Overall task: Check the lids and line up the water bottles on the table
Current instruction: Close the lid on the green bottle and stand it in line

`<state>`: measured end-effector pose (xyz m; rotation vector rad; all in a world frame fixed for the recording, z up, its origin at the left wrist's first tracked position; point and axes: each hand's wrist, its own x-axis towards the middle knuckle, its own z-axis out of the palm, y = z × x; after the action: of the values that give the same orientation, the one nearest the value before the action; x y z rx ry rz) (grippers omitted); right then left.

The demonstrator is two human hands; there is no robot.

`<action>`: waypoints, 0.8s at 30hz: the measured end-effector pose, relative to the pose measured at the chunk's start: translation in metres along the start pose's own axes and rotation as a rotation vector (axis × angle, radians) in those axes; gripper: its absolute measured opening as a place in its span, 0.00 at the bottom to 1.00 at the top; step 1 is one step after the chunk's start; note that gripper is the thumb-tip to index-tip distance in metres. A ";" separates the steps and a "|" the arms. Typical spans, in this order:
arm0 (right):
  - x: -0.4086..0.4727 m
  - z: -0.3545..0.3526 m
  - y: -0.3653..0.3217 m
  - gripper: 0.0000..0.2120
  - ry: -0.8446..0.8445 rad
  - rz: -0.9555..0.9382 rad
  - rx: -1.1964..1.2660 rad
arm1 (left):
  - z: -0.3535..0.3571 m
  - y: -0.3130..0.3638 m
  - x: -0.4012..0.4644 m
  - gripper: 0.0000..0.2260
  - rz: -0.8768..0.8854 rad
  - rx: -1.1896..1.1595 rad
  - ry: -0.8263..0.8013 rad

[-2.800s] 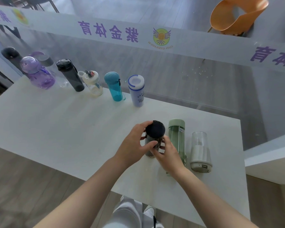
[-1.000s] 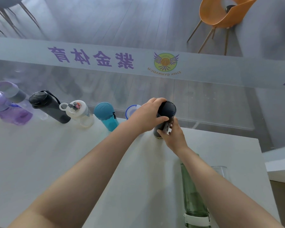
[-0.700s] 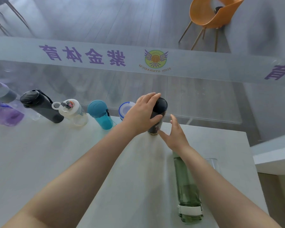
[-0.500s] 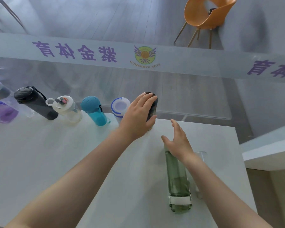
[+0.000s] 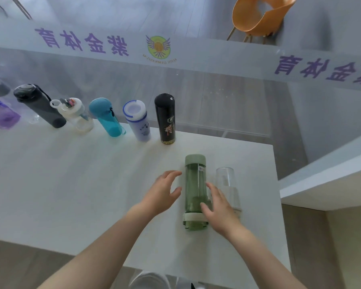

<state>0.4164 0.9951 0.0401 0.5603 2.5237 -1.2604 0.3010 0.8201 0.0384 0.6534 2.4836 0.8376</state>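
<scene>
A row of bottles stands along the far edge of the white table (image 5: 71, 184): a purple one (image 5: 2, 115), a dark grey one (image 5: 40, 106), a clear one with a white lid (image 5: 75, 114), a teal one (image 5: 106, 116), a pale lilac one (image 5: 137, 119) and a black flask (image 5: 166, 118) at the right end. Nearer me stand a green bottle (image 5: 194, 184) and a clear bottle with a white base (image 5: 227, 184). My left hand (image 5: 163, 192) hovers open just left of the green bottle. My right hand (image 5: 218, 207) touches the green bottle's lower right side with relaxed fingers.
A glass partition (image 5: 217, 97) with purple lettering rises right behind the table's far edge. An orange chair (image 5: 258, 15) stands beyond it. A white ledge (image 5: 325, 184) juts in at the right. The table's right edge runs close to the clear bottle.
My left hand let go of the black flask, which now stands at the right end of the row. Both hands drew back to the green bottle.
</scene>
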 end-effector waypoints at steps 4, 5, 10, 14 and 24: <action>-0.023 0.012 0.017 0.31 -0.048 -0.036 -0.020 | 0.036 -0.003 -0.031 0.23 -0.158 -0.164 -0.086; -0.027 0.015 0.020 0.31 -0.061 -0.042 -0.026 | 0.043 -0.001 -0.038 0.24 -0.196 -0.232 -0.096; -0.038 0.027 0.033 0.34 -0.093 -0.068 -0.034 | 0.070 0.002 -0.059 0.28 -0.330 -0.418 -0.139; -0.040 0.033 0.038 0.35 -0.113 -0.082 -0.101 | 0.080 0.012 -0.068 0.27 -0.356 -0.574 -0.152; -0.042 0.038 0.042 0.37 -0.072 -0.112 -0.212 | 0.084 0.015 -0.070 0.28 -0.397 -0.642 -0.125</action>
<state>0.4756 0.9786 0.0048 0.3241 2.6153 -1.0104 0.4058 0.8291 0.0048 -0.0118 1.9569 1.2833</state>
